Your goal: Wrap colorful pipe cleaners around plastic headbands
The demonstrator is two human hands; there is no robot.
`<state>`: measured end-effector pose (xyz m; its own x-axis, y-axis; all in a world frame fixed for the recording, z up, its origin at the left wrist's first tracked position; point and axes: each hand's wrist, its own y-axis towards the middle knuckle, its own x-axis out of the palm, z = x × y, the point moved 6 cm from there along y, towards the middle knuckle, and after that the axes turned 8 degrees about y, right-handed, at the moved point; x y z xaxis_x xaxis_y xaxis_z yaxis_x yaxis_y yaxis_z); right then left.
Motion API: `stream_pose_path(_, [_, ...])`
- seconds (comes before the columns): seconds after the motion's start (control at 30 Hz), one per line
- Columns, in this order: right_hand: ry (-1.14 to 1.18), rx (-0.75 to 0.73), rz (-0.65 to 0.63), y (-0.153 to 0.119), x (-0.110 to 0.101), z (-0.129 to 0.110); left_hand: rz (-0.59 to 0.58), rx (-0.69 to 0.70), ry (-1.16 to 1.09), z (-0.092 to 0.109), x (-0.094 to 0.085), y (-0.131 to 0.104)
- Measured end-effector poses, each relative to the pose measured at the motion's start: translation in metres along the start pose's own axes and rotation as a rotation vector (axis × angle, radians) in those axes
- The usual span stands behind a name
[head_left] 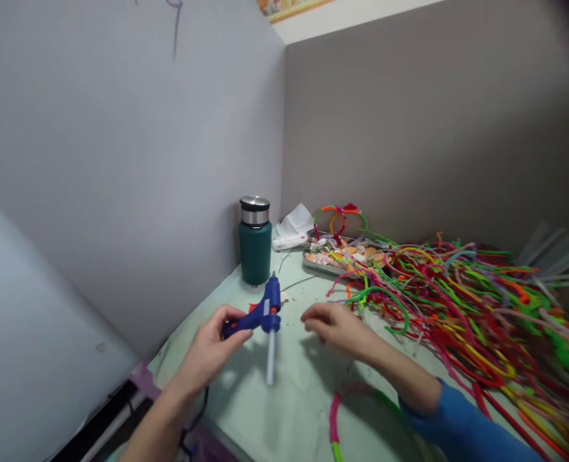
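Observation:
Near the table's left side, my left hand (212,350) grips a blue hot glue gun (265,305) by its handle. The gun's nozzle points away from me, and a pale glue stick (271,359) juts out of its rear. To the right of the gun, my right hand (335,327) hovers over the table with fingers curled; whether anything small is pinched in them is hidden. Below my right forearm lies a hoop (333,417) wrapped in pink and green, partly covered by the arm. A dark cord (200,410) hangs below my left wrist.
A green flask (255,250) stands by the left partition. Behind sit a white glue gun (288,241), a white paper (297,221) and a metal tray (330,267) of shells and small pieces. Pipe cleaners (457,308) heap along the right. Grey partitions (409,128) enclose the table (284,417).

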<state>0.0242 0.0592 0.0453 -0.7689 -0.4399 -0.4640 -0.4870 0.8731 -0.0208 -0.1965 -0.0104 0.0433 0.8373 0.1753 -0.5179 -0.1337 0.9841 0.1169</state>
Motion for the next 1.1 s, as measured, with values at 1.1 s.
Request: stream_pose_path(1.1, [0.739, 0.106, 0.505, -0.194, -0.048, 0.047, -0.421, 0.021, -0.234, 0.1, 0.127, -0.003])
